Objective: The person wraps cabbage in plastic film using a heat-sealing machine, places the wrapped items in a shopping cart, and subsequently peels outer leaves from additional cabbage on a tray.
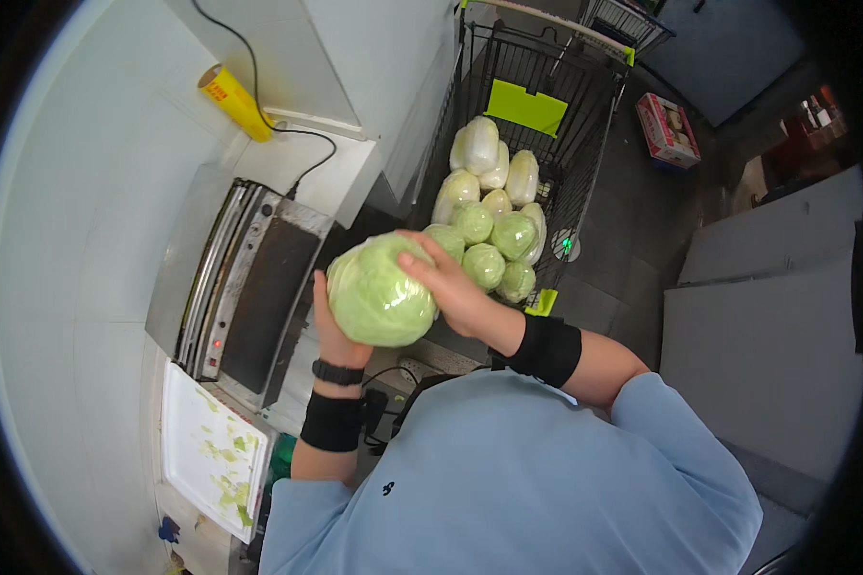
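Observation:
Between my two hands I hold a round green cabbage (382,292), its surface shiny as if covered in clear film. My left hand (338,335) supports it from the near left side, with the fingers partly hidden behind it. My right hand (451,287) grips its right side, thumb and fingers laid over the top. Just beyond, wrapped green cabbages (484,265) lie in the near end of a black wire shopping cart (599,153). Several pale napa cabbages (479,146) are stacked behind them.
A film-wrapping machine (268,287) with a lit red light stands at my left. Nearer is a white tray (184,450) with leaf scraps. A yellow roll (235,101) and black cable are behind the machine. A pink box (668,131) sits on the floor; grey cabinets (758,345) line the right.

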The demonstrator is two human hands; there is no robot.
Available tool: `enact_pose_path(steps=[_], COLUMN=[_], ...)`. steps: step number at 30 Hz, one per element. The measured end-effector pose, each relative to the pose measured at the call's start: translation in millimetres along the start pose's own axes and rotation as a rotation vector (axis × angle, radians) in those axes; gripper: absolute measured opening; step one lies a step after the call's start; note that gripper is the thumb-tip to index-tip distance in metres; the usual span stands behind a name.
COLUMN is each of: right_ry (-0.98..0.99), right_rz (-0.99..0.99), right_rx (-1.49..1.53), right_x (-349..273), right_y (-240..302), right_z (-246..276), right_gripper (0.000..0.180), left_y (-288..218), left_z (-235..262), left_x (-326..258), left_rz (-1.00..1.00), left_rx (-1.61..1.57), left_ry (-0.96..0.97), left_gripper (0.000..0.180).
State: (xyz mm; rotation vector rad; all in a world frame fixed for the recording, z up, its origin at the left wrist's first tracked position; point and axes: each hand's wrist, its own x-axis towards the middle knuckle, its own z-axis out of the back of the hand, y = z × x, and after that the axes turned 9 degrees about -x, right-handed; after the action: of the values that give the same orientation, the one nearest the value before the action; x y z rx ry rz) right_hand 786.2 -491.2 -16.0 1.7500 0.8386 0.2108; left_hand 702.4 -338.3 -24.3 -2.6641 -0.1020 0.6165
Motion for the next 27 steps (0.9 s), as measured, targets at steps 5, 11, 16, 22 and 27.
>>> enact_pose_path(steps=[5,11,16,22,27], right_ry=[0.178,0.513,0.611,0.515,0.431], right_rz=[-0.091,-0.172,-0.334,-0.433,-0.481], right_rx=[0.021,-0.114,-0.165,-0.192,-0.353], right_x=[6.6,15.0,18.2,41.9,140.3], right_y=[3.0,22.3,45.0,41.5,64.6], right_z=[79.5,173.8,226.6,275.7,334.4], right_gripper=[0.061,0.104,0.098,0.086,0.081], left_y=[70.8,141.1,177.7,207.9,234.1], left_z=[-22.6,-46.9,-75.9,-72.5,-45.5], left_x=[17.1,34.9,54.1,86.5,106.4], left_rz=[-0.113,-0.215,-0.077,0.023,-0.244], left_rx=[-0.010,-0.110,-0.171,-0.203,0.250], left_ry=[-0.166,-0.367,-0.270,-0.171,-0.472], left_gripper=[0.066,0.072,0.073,0.080,0.083])
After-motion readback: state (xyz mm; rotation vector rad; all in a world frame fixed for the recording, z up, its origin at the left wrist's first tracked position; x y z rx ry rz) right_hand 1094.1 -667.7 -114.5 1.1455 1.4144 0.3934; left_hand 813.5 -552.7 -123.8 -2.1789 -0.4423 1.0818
